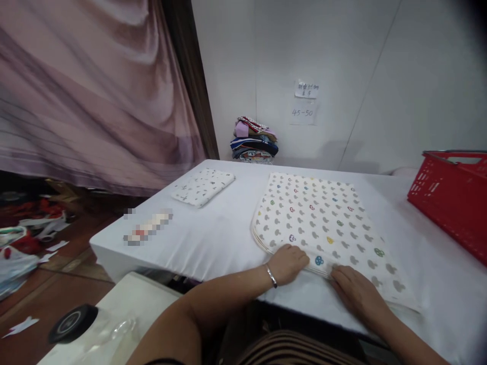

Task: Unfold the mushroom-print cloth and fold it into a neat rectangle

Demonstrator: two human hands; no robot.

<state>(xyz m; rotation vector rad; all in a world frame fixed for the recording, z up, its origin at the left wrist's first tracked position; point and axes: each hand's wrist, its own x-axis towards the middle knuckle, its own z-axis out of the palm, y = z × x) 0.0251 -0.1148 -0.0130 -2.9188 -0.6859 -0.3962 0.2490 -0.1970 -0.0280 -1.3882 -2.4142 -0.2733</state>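
Observation:
A white cloth (312, 218) printed with grey and coloured mushrooms lies on the table, folded into several layers that show along its left and near edges. At its near edge, my left hand (288, 264), with a silver bracelet on the wrist, has its fingers curled down on the hem. A short way to the right, my right hand (355, 290) holds the same near edge, its fingers close together. Both thumbs are partly hidden. Between the hands the hem looks slightly gathered, with a blue mushroom print showing there.
On the white-covered table (205, 238), a folded patterned cloth (205, 186) lies at back left, near a blurred-out item (146, 228). A red plastic basket (452, 197) stands at right. Stacked fabrics (254, 142) sit behind the table. A white surface (114, 314) holds a black round object (73, 323).

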